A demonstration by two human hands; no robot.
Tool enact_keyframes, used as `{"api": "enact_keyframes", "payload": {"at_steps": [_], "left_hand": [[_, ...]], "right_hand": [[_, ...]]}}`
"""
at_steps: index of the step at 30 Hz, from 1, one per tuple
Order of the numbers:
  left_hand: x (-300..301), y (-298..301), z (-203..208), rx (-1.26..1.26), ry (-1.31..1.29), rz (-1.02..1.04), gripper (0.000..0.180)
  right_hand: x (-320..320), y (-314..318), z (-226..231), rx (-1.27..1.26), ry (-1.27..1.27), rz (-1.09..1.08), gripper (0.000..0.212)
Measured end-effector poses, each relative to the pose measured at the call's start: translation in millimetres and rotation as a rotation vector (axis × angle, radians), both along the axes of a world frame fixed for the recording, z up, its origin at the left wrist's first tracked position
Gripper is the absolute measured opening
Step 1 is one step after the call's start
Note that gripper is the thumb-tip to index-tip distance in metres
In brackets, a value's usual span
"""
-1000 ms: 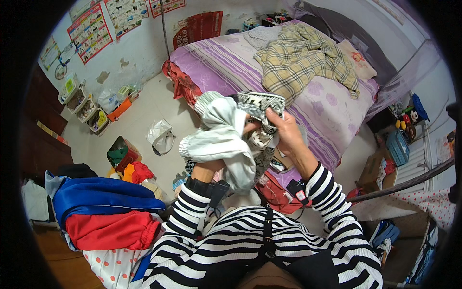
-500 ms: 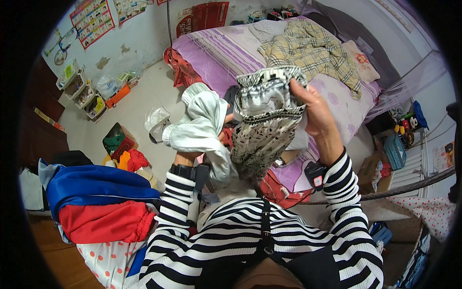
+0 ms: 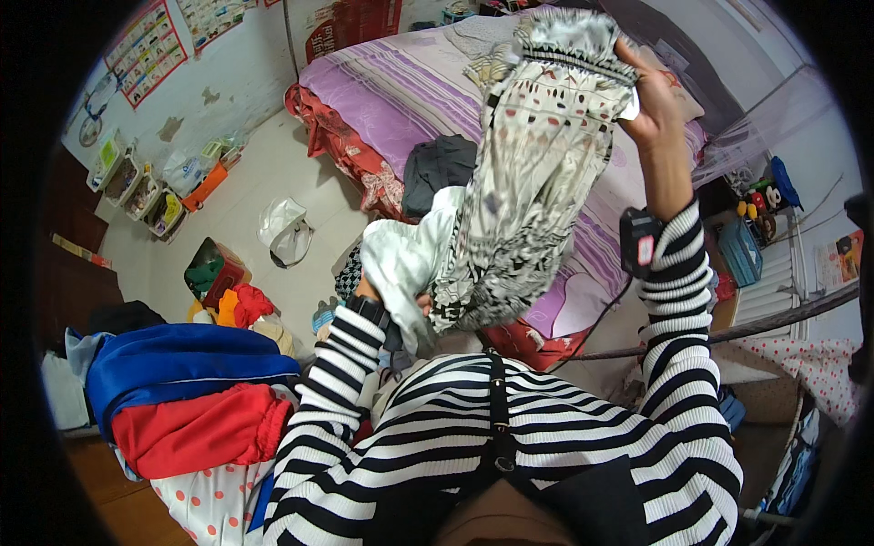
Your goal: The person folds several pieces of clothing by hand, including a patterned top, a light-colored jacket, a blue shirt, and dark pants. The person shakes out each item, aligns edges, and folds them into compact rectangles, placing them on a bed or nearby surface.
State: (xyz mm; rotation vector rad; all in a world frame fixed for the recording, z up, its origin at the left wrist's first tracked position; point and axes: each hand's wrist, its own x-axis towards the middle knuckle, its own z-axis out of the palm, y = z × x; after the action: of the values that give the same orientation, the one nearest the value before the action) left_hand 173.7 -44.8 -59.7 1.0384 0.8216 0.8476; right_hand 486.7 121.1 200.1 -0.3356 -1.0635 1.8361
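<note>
A black, white and beige patterned garment (image 3: 546, 164) with a gathered elastic waistband is stretched up in front of me, over the near side of the bed. High on the right, my right hand (image 3: 657, 102) is closed on the waistband. My left hand (image 3: 424, 304) is lower, at the garment's bottom end, its fingertips closed against the cloth. Most of that hand is hidden under a pale white-green garment (image 3: 401, 259) draped over it and the wrist. A dark grey garment (image 3: 441, 173) lies on the bed edge behind.
The bed (image 3: 382, 109) has a purple striped sheet. At left, blue and red clothes (image 3: 196, 364) are piled on a polka-dot cloth (image 3: 208, 500). A white bag (image 3: 285, 229) and an open bin (image 3: 218, 271) sit on the floor. A dark rail (image 3: 783, 318) crosses at right.
My right hand has risen to the upper right, drawing the patterned garment out lengthwise. My left hand has shifted slightly right and down with the pale garment. The dark grey garment now shows more.
</note>
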Motion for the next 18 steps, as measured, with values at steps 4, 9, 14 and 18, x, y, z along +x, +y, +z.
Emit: {"api": "enact_keyframes", "payload": {"at_steps": [4,9,14,18], "left_hand": [[5.3,-7.7,-20.2,0.079,0.089,0.060,0.029],[15.1,-11.2,-28.2,0.301,0.239,0.381,0.027],[17.7,2.3,-24.0,0.410,0.425,0.353,0.024],[15.0,19.2,16.6,0.587,0.485,0.007,0.022]], "right_hand": [[19.6,23.2,-92.3,-0.339,-0.155,-0.175,0.039],[14.3,0.5,-128.0,-0.400,0.052,0.123,0.059],[-0.2,-57.6,-156.9,-0.407,-0.134,-0.078,0.060],[9.7,-50.5,-191.4,-0.447,-0.301,-0.263,0.031]]}}
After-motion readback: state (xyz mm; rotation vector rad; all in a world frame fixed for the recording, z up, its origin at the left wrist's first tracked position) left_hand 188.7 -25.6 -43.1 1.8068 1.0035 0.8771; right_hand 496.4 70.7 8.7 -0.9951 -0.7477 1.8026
